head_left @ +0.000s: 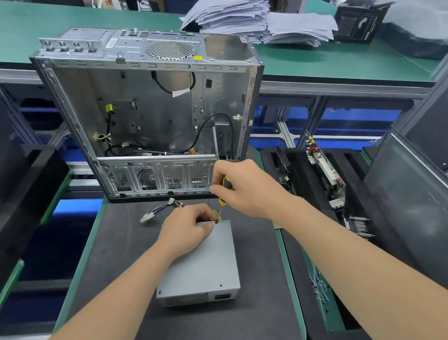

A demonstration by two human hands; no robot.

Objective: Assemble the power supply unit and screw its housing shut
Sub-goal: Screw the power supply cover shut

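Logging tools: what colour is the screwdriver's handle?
Screwdriver handle: yellow and black; head view.

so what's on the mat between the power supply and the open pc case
Head view: a loose wire bundle with white connectors lies there on the dark mat, beyond the left hand gripping the power supply.

Green-topped bench (345, 61) across back; paper stacks (241, 18) on it; dark foam mat (133, 265) on near worktop (290, 274).
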